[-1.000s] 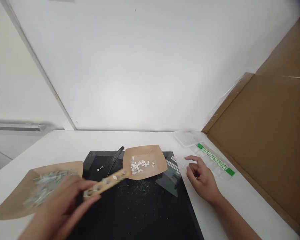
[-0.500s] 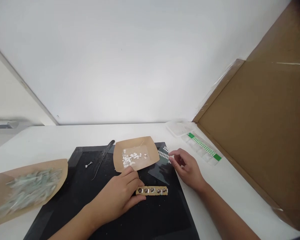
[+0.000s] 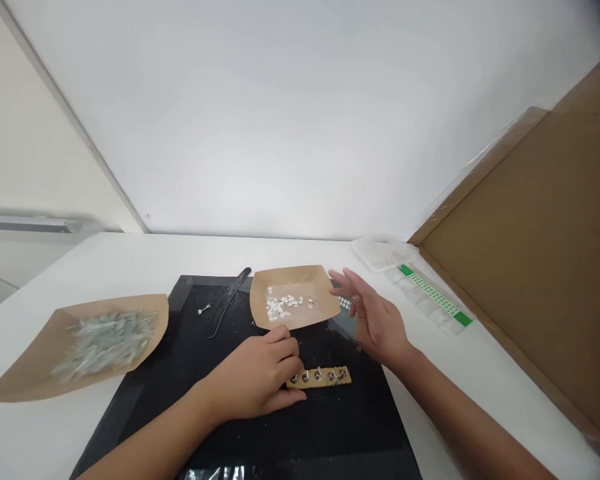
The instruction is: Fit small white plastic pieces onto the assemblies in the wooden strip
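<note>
Strip, tan, one, bearing a row of five metal studs: lies on the black mat, taken here as the dial's centre. Left hand: at nine o'clock, thumb on the near edge, fingers on the far, pinching only the strip's end, seemingly so that it sits steady and most studs lie bare. Right hand: raised at one to two o'clock, fingers loosely apart, nothing visible in them; whether a tiny piece clings to a tip cannot be told. White dots: past its fingertips, between twelve and one, probably set there for easy reach. Small paper tray: between eleven and twelve, holding white bits, its raised walls likely keeping them together. Black stick: ten o'clock, laid aside. Large paper tray: nine o'clock, piled with clear packets, apparently parked clear of the working spot.
</note>
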`<move>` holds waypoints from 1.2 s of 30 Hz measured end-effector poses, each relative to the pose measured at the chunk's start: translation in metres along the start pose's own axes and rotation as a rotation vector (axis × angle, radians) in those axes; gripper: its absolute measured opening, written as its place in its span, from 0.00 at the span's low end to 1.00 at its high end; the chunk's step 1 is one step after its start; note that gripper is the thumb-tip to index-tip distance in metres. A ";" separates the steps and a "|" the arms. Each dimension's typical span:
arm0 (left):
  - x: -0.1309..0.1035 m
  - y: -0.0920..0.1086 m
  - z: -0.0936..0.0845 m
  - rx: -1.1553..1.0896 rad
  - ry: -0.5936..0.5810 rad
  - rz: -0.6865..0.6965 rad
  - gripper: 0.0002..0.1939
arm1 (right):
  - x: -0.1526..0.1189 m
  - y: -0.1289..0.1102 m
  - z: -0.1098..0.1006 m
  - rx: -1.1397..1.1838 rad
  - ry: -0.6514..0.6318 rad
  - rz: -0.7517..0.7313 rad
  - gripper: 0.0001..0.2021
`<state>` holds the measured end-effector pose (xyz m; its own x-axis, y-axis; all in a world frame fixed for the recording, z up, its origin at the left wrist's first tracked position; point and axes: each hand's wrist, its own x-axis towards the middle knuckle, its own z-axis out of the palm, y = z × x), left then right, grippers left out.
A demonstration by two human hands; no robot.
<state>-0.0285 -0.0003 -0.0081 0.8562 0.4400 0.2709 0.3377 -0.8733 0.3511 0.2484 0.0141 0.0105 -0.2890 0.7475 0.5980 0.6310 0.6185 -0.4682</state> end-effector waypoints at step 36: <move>-0.001 -0.003 -0.005 -0.070 0.176 0.147 0.15 | -0.022 0.003 0.019 0.490 0.232 0.170 0.21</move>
<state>-0.0320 0.0033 -0.0046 0.8107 0.3439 0.4739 0.1808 -0.9168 0.3561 0.2426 0.0044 -0.0163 -0.0123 0.8078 0.5893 0.2308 0.5757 -0.7844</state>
